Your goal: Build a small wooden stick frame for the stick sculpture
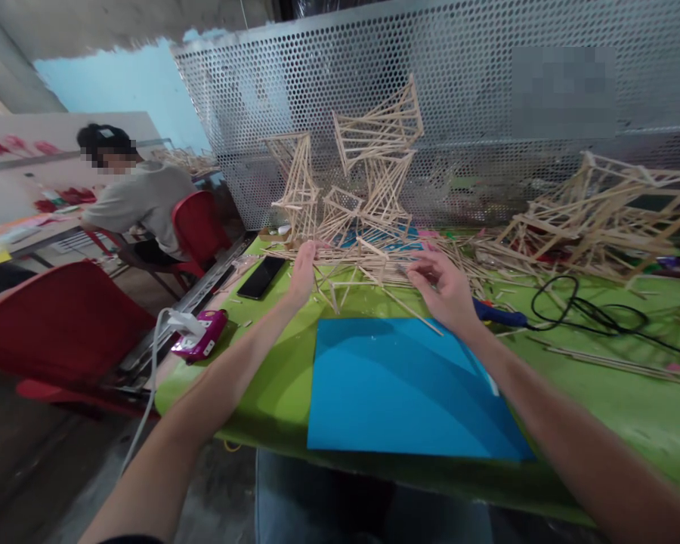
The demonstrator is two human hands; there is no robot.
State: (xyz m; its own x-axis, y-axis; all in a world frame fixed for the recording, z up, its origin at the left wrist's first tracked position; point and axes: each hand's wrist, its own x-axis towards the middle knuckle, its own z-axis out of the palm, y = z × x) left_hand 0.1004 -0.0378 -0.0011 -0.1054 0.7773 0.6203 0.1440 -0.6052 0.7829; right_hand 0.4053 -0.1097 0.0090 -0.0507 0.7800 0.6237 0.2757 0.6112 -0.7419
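My left hand (303, 273) is beside the left end of a small framework of thin wooden sticks (334, 291), its fingers stretched out; whether it touches the sticks I cannot tell. At the right of the stick pile, my right hand (443, 291) has its fingers half bent and the thumb apart, with nothing plainly held. Between the hands lies a heap of loose wooden sticks (388, 268). A tall stick structure (374, 181) rises behind them. Nearest my body lies a blue sheet (402, 385), and a blue glue gun (499, 313) is partly hidden behind my right forearm.
On the green table (261, 370) lie a black phone (261, 276) and a purple power strip (207, 335). A black cable (589, 313) curls at right, before another stick structure (606, 211). A perforated metal panel (465, 91) stands behind. A seated person (141, 196) is at left, near red chairs (62, 325).
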